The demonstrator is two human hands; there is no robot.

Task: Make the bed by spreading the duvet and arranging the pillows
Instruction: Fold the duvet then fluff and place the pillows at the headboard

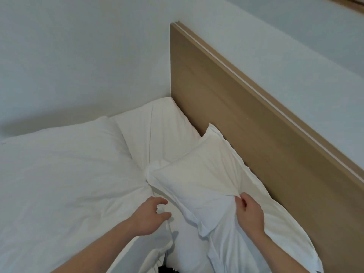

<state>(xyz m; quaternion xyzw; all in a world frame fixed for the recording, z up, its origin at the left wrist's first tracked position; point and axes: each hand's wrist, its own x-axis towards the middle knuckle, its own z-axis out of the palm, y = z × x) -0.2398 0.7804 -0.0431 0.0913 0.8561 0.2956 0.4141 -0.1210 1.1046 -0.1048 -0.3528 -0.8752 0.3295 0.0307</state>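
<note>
A white pillow [204, 180] lies along the wooden headboard [266, 138], its far corner standing up against the board. My right hand [249, 211] pinches a fold of this pillow's case near its near end. My left hand [151, 215] hovers with fingers loosely curled just left of the pillow, over the white duvet [65, 178], holding nothing. A second white pillow [155, 125] sits in the far corner where the wall meets the headboard. The duvet covers the left side of the bed and bunches where it meets the near pillow.
A pale wall [78, 56] runs along the bed's far side and another behind the headboard. Loose white fabric hangs at the bed's near edge [157, 253], with a dark gap below it.
</note>
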